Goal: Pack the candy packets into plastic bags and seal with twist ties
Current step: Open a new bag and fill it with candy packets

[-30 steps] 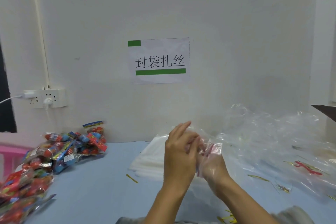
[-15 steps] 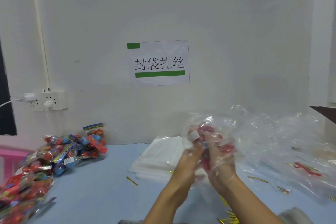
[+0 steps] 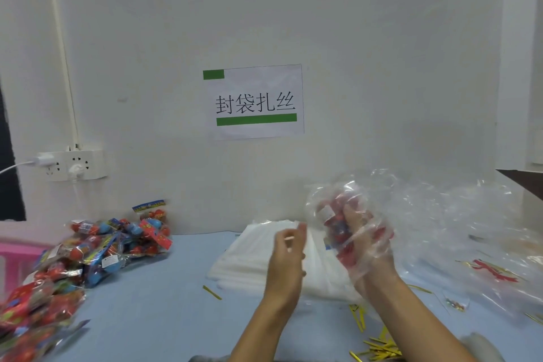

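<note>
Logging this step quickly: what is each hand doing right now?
Left hand: holds nothing, fingers loosely curled, apart from the bag.
Right hand: grips the plastic bag with the candy packets inside.

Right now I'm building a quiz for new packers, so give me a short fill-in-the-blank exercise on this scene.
1. The right hand grips a clear plastic bag with ____ candy inside.
2. The loose candy packets are heaped on the ____ side of the table.
3. The gold twist ties lie loose on the ____.
4. The bars on the wall sign are ____.

Missing words: red; left; table; green
</note>
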{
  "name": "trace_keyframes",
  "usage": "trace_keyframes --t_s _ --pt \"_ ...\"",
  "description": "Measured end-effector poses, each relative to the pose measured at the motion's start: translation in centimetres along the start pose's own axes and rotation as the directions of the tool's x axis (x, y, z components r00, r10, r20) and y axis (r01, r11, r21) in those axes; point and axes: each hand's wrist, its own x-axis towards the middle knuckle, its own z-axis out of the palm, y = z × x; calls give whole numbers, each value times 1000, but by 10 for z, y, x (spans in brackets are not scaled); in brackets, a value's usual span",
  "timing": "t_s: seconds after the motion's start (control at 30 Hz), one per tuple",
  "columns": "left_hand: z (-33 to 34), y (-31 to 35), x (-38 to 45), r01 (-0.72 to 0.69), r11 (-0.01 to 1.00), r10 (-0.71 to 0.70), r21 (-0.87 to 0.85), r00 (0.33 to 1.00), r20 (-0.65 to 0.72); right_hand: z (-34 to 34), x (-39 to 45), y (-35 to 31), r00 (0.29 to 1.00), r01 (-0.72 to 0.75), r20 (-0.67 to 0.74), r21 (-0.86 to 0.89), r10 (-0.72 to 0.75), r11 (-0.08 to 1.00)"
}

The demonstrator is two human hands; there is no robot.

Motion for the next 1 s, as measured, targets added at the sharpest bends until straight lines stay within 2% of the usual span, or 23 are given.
trace_keyframes --t_s 0.07,0.13,0.2,0.3,0.4,0.47,0.53,0.63,0.67,0.7,0.73,0.77,0.8,0.83,0.87,0.9,0.93,1.0 --pt "-7 1 8 33 975 -54 -221 995 -89 5 -7 -4 993 76 91 -38 -72 996" --pt "-10 1 11 111 915 -136 -388 990 -39 8 -14 -1 966 43 258 -82 -21 996" --pt "-11 2 10 147 861 -148 -486 988 37 14 -20 3 927 -13 372 -105 51 994" --pt "-12 -1 10 155 778 -101 -609 987 122 22 -23 8 905 -90 414 -37 97 995" --pt "-10 -3 7 177 790 -82 -587 979 185 27 -24 7 914 -139 390 36 114 990" --pt "-5 -6 6 183 827 -93 -532 977 191 25 -23 10 913 -224 377 142 157 964" --pt "-3 -7 6 184 855 -120 -485 980 159 23 -19 13 909 -234 387 159 157 959" --pt "-1 -2 4 121 923 -134 -364 991 -11 19 -12 10 942 -167 317 145 114 975" --pt "-1 -1 3 53 952 -94 -301 988 -123 18 -11 8 950 -167 286 130 125 977" --pt "-2 1 3 -67 979 18 -195 969 -245 16 -9 8 960 -157 245 82 133 984" --pt "-4 5 1 -222 975 202 -21 921 -333 15 -9 8 974 -128 193 34 119 991" --pt "-5 11 -2 -368 913 407 177 847 -342 14 -9 9 981 -68 182 -21 71 997" --pt "-6 15 -3 -486 805 579 341 770 -268 14 -11 10 981 -15 189 -70 28 997" --pt "-5 16 -3 -568 680 691 464 707 -148 15 -13 12 980 25 201 -113 -2 993" --pt "0 17 -4 -605 564 741 562 671 -23 15 -17 14 979 25 205 -137 4 990" --pt "5 18 -7 -609 471 741 639 666 88 13 -19 18 977 10 212 -139 19 990" --pt "11 18 -10 -594 403 709 696 683 173 11 -21 19 975 -7 220 -142 38 990" --pt "19 15 -14 -589 328 668 739 697 260 5 -20 25 979 -32 192 -172 66 985"
